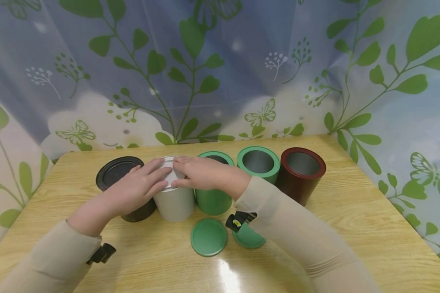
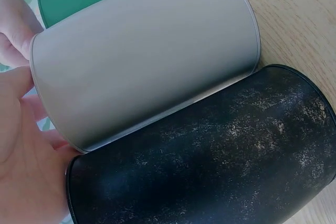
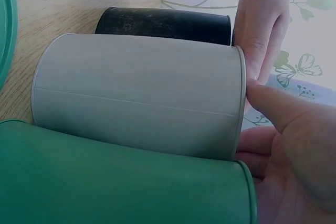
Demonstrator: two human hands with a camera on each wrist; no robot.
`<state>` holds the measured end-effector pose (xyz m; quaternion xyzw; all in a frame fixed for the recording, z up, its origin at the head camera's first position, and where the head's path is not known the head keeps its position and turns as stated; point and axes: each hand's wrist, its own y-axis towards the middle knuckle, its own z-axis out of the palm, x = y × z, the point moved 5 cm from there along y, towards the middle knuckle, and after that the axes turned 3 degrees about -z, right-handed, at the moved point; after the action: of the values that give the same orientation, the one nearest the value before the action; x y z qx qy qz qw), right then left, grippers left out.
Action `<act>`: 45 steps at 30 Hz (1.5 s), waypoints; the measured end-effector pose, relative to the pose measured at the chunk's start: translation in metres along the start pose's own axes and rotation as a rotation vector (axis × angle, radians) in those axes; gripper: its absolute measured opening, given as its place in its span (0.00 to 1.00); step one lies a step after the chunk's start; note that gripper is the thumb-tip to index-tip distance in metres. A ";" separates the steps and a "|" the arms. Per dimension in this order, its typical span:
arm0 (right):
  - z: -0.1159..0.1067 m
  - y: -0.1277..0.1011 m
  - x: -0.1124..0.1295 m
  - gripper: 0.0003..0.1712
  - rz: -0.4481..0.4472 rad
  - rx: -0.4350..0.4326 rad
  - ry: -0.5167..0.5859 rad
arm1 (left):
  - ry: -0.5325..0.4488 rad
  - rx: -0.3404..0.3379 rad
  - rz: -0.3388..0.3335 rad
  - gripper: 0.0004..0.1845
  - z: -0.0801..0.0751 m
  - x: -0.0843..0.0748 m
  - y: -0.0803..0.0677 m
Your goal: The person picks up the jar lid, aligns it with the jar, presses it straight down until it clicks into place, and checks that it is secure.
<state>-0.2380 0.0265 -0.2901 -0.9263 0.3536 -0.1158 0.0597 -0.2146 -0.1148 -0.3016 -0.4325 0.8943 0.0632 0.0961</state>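
A white can [image 1: 174, 205] stands upright with a white lid [image 1: 172, 176] on its top. My left hand [image 1: 133, 185] comes over from the left and lays its extended fingers on the lid. From the other side my right hand [image 1: 203, 173] rests its fingers on the same lid, its thumb at the near rim. In the right wrist view that thumb [image 3: 273, 103] sits right at the can's rim. A black can [image 2: 205, 156] with a black lid [image 1: 113, 173] on it stands close to the white one, under the left hand. On its right is an uncovered green can [image 1: 214, 202].
Farther right stand a second open green can [image 1: 258, 160] and an open dark red can [image 1: 297, 183]. Two green lids lie on the wooden table [image 1: 161, 260] in front, one whole lid [image 1: 209, 237] and one lid [image 1: 248, 237] partly behind my right sleeve. A patterned curtain [image 1: 220, 73] hangs behind.
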 end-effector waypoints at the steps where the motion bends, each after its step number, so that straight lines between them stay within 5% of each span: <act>1: 0.000 0.000 0.000 0.39 0.001 0.001 -0.002 | 0.000 0.000 -0.001 0.27 0.000 0.000 0.000; 24: -0.001 0.005 0.004 0.39 0.036 0.025 -0.013 | -0.009 0.093 -0.031 0.29 0.002 -0.004 0.000; 34: -0.005 0.011 0.007 0.27 0.030 -0.022 -0.028 | -0.057 0.128 -0.033 0.31 -0.005 -0.011 0.003; 45: -0.005 0.006 0.006 0.36 0.007 0.062 -0.049 | -0.069 0.131 -0.012 0.34 -0.006 -0.006 0.008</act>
<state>-0.2391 0.0177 -0.2854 -0.9253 0.3515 -0.1039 0.0974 -0.2185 -0.1063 -0.2938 -0.4282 0.8901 0.0187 0.1552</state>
